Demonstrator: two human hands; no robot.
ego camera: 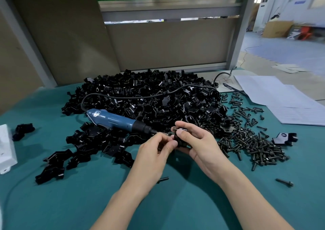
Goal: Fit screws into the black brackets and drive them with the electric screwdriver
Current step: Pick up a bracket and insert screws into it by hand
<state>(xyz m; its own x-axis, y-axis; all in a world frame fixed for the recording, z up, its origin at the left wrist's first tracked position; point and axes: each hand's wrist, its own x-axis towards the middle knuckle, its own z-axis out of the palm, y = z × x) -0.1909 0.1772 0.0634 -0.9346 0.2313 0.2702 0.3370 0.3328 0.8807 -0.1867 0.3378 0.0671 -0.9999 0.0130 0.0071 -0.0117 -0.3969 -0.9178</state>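
Forearms reach in over the teal mat (175, 205), both hands meeting on one black bracket (182, 143).
A blue electric screwdriver (116, 121) lies on the bracket heap (149, 96) behind, its tip by the hands. Loose screws (249, 142) are scattered to the right, and papers (281, 97) lie beyond them. The right hand (198, 141) curls round the bracket, while the left hand (153, 154) pinches its near edge with thumb and fingertips closed.

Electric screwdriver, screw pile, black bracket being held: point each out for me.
electric screwdriver (114, 119): head view, on its blue body.
screw pile (251, 142): head view, middle of the heap.
black bracket (182, 144): head view, on its black lower edge.
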